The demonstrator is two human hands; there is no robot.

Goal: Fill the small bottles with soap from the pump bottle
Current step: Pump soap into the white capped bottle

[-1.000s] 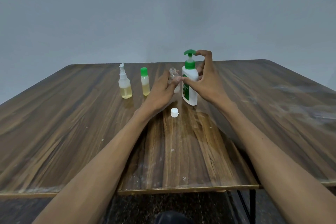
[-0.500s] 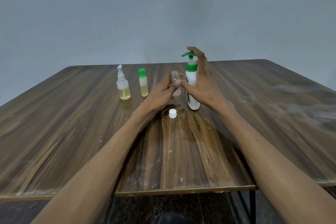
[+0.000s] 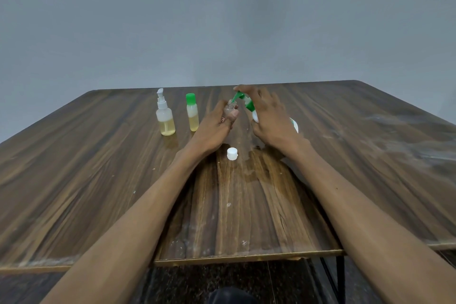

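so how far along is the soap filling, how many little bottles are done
Two look done: the small white-pump bottle and the green-capped small bottle both hold yellow liquid. In hand: the left hand holds an uncapped clear small bottle under the tilted green-pump soap bottle, gripped by the right hand. Left: filling it, then its white cap.

Your forearms are bare from the bottom edge of the view all the way to the wrists, with no sleeve, watch or bracelet on them. Your bare left hand [image 3: 217, 126] carries a small ring with a reddish face on one finger, too small to make out further. Your bare right hand [image 3: 271, 118] has nothing on the fingers that show. A dark rounded shape at the bottom centre may belong to you; that is unclear.
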